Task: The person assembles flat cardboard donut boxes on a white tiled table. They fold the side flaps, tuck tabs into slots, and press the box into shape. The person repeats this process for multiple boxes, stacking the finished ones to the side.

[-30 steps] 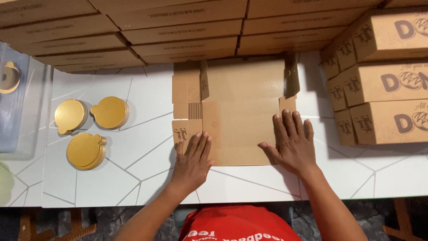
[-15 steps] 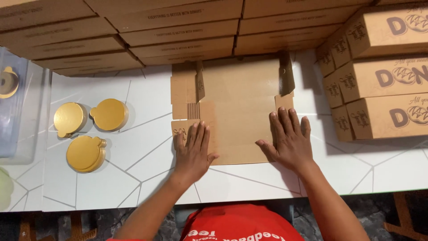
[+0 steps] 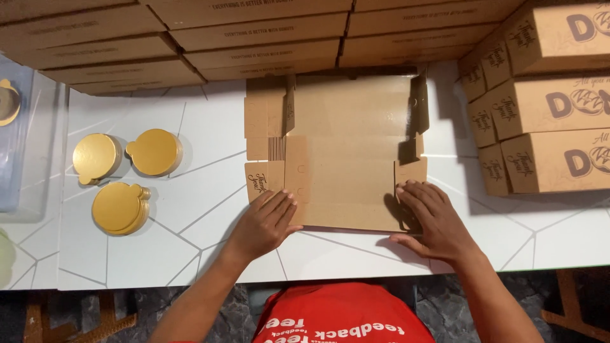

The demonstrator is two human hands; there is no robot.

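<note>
Lying unfolded on the white table [image 3: 190, 254], a flat cardboard box blank [image 3: 346, 159] is pressed at its near corners by the left hand [image 3: 267, 222] and right hand [image 3: 432, 219], both spread open, gripping nothing. Even pressure along the crease would probably keep the fold straight.

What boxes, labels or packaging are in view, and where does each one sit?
Flat box blank: brown card, centre of table, both hands on its near edge.
Made-up boxes: brown, stacked at right, dark print on the sides.
Flat blanks: brown, overlapping rows along the far edge.
Gold discs: round, tabbed, three piles at left.
</note>
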